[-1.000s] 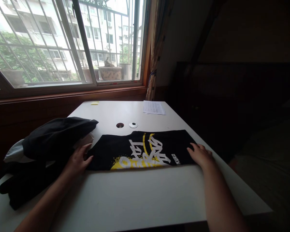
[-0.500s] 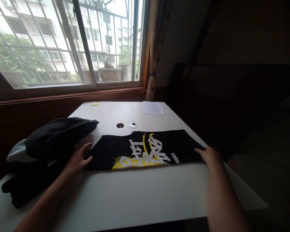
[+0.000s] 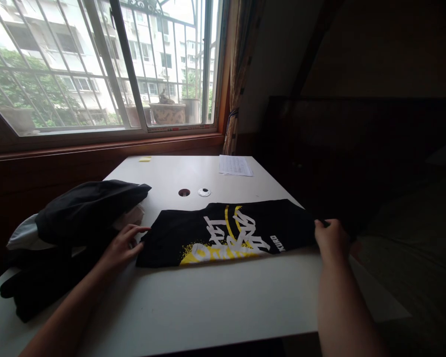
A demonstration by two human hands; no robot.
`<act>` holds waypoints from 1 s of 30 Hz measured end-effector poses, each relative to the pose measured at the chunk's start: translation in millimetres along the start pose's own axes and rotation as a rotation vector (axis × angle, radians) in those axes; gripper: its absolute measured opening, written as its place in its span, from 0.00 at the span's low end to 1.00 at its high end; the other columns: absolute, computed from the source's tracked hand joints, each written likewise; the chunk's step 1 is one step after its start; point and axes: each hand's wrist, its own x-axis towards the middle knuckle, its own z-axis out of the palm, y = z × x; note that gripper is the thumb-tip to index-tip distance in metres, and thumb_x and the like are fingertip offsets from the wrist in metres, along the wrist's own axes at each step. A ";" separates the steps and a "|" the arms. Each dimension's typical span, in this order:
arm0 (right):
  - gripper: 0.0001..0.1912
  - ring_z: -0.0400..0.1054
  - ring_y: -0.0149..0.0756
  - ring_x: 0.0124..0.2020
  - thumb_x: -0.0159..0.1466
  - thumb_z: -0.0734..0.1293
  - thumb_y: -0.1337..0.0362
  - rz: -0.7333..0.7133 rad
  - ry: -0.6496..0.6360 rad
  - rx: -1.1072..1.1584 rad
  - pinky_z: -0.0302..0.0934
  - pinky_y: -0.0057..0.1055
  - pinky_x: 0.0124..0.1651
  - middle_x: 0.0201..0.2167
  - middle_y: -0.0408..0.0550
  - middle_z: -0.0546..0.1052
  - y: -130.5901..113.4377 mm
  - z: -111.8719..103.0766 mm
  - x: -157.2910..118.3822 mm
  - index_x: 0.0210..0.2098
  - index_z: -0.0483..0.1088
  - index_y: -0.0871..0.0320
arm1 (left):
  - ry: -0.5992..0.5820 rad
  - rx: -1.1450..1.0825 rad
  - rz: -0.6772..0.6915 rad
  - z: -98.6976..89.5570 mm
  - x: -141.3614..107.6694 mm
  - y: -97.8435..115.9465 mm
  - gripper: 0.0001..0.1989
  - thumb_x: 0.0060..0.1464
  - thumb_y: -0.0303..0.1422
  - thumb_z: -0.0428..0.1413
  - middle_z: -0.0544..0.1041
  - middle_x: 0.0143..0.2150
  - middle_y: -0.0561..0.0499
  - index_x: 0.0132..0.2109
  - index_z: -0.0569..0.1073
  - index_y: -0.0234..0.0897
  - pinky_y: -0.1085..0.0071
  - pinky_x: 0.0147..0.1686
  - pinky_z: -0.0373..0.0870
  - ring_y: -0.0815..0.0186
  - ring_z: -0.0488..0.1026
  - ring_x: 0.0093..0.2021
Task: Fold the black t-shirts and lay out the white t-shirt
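Observation:
A black T-shirt (image 3: 186, 230) with a white and yellow print lies folded into a wide strip across the white table. At its right end, my right hand (image 3: 331, 238) is closed, pinching the fabric between thumb and fingers. My left hand (image 3: 124, 243) is at the left end with its fingers apart, the fingertips against or just over the shirt's edge. Beside and behind that hand is a heap of dark clothes (image 3: 85, 210) with some white cloth showing.
The white table (image 3: 215, 302) stands below a barred window. Toward its far side are a round cable hole (image 3: 184, 193), a loose round cover (image 3: 204, 192), papers (image 3: 235, 165) and a yellow note (image 3: 144, 159). A tied curtain (image 3: 232, 124) hangs by the window.
The T-shirt has slid slightly to the right. My right hand has moved right and now grips its end more tightly, while my left hand's fingers have spread at the other end.

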 end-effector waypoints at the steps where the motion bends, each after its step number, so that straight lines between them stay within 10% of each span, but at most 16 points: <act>1: 0.24 0.72 0.65 0.52 0.66 0.63 0.57 0.028 0.010 0.014 0.67 0.53 0.51 0.49 0.70 0.77 -2.7 -2.7 -2.8 0.56 0.70 0.65 | 0.028 0.025 0.022 -0.1 0.2 -0.5 0.18 0.60 0.42 0.55 0.74 0.50 0.47 0.55 0.77 0.43 0.65 0.40 0.76 0.61 0.77 0.40; 7: 0.24 0.71 0.61 0.51 0.65 0.64 0.56 0.041 0.057 0.143 0.64 0.47 0.48 0.52 0.71 0.75 -26.8 -19.2 -18.4 0.55 0.71 0.66 | 0.049 0.145 0.223 10.8 1.8 -10.6 0.18 0.65 0.45 0.53 0.74 0.60 0.46 0.57 0.76 0.47 0.50 0.62 0.65 0.51 0.69 0.62; 19: 0.11 0.74 0.48 0.41 0.59 0.69 0.59 -0.404 0.085 0.412 0.66 0.41 0.45 0.39 0.54 0.80 -152.7 -21.3 -53.9 0.40 0.73 0.57 | 0.130 0.085 0.123 6.6 2.9 -17.2 0.18 0.66 0.45 0.50 0.76 0.53 0.46 0.54 0.76 0.43 0.58 0.56 0.71 0.54 0.74 0.55; 26: 0.06 0.75 0.41 0.40 0.65 0.68 0.65 -0.828 -0.130 0.542 0.68 0.36 0.44 0.40 0.51 0.80 -273.8 -32.8 -170.2 0.42 0.72 0.57 | 0.089 0.043 0.104 4.1 3.1 -14.0 0.17 0.64 0.44 0.51 0.77 0.49 0.45 0.51 0.77 0.41 0.61 0.51 0.72 0.55 0.76 0.50; 30: 0.13 0.75 0.35 0.37 0.69 0.67 0.61 -1.163 -0.555 0.561 0.65 0.29 0.39 0.39 0.47 0.80 -297.9 -32.6 -257.8 0.52 0.71 0.55 | 0.046 0.038 0.116 4.6 2.2 -11.7 0.17 0.63 0.43 0.51 0.78 0.48 0.45 0.51 0.78 0.41 0.62 0.49 0.73 0.56 0.76 0.49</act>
